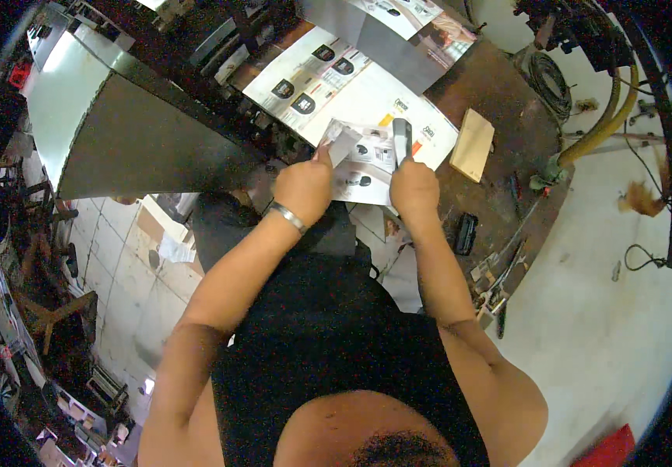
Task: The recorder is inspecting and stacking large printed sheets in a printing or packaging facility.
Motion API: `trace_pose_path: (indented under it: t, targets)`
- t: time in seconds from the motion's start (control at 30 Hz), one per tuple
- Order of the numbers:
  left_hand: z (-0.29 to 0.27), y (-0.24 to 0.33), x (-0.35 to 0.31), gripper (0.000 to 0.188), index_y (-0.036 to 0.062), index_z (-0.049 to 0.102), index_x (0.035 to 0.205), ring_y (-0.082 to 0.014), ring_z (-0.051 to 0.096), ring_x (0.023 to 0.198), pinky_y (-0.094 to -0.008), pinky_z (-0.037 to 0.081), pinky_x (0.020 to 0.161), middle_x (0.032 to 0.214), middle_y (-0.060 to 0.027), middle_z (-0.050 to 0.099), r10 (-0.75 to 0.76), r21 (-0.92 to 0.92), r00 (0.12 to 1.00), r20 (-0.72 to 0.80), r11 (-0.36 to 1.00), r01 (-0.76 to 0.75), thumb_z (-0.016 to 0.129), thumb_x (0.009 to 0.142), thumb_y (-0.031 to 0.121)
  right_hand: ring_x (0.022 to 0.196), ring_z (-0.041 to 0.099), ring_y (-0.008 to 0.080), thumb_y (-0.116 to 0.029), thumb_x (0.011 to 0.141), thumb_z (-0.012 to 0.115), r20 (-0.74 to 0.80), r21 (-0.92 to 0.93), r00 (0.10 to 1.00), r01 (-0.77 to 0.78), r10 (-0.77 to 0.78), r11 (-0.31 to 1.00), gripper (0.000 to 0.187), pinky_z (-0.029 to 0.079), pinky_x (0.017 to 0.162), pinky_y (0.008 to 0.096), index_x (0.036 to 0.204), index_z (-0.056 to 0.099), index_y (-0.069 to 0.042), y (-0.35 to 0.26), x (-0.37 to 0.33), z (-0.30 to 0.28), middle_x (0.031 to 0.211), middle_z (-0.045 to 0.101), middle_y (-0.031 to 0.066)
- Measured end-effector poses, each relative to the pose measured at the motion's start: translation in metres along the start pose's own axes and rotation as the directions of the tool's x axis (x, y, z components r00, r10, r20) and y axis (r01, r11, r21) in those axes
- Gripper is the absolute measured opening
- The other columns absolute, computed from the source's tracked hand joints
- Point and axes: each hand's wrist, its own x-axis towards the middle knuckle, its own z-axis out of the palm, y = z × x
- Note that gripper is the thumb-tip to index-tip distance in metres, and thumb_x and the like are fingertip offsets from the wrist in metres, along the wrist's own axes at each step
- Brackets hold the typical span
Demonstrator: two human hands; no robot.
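My left hand (305, 191) is closed, its thumb and fingers pinching a small flat grey piece (342, 146) that looks like folded card. In my right hand (415, 191), the fingers are wrapped round a long grey and dark hand tool (403, 134) pointing away from me; its exact kind does not show. Between the two hands lies a printed sheet (365, 189) with pictures on it. Beneath it, a larger white printed sheet (359, 89) spreads over the table.
A brown worktable (499, 101) carries a wooden block (473, 145), a black object (466, 233) and several small tools near its right edge. A grey printed panel (398, 50) lies at the far side. Left of me stands a large sheet-metal piece (141, 140). A yellow hose (596, 140) hangs at right.
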Motion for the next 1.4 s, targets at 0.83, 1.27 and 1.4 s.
trace_pose_path:
  t: [0.83, 1.27, 1.4]
  targets:
    - [-0.013, -0.115, 0.021, 0.026, -0.0013, 0.061, 0.106, -0.0219, 0.066, 0.081, -0.0335, 0.053, 0.073, 0.093, -0.014, 0.067, 0.034, -0.909, 0.909, 0.416, -0.011, 0.417, 0.058, 0.088, 0.017, 0.073, 0.063, 0.0173, -0.019, 0.076, 0.067, 0.095, 0.938, 0.995, -0.079, -0.031, 0.339, 0.031, 0.048, 0.068, 0.0295, 0.097, 0.066, 0.002, 0.118, 0.012, -0.005, 0.082, 0.067, 0.0099]
    - [-0.032, -0.096, 0.03, 0.029, -0.0008, 0.058, 0.111, -0.0186, 0.063, 0.088, -0.0328, 0.05, 0.08, 0.105, -0.0105, 0.064, 0.095, -0.942, 0.939, 0.33, -0.031, 0.334, 0.056, 0.089, 0.017, 0.077, 0.064, 0.015, -0.032, 0.077, 0.071, 0.131, 0.98, 0.984, -0.11, -0.123, 0.164, 0.036, 0.049, 0.068, 0.0288, 0.094, 0.067, 0.0, 0.097, 0.014, -0.031, 0.091, 0.068, 0.0068]
    - [-0.007, -0.099, 0.034, 0.033, -0.0004, 0.057, 0.113, -0.0212, 0.063, 0.092, -0.0345, 0.05, 0.08, 0.104, -0.0117, 0.065, -0.055, -0.892, 0.92, 0.388, 0.228, 0.39, 0.055, 0.09, 0.023, 0.078, 0.065, 0.022, -0.037, 0.076, 0.071, 0.199, 0.694, 0.978, -0.187, 0.064, 0.695, 0.042, 0.051, 0.072, 0.0351, 0.094, 0.067, 0.001, 0.107, 0.021, -0.002, 0.092, 0.068, 0.0142]
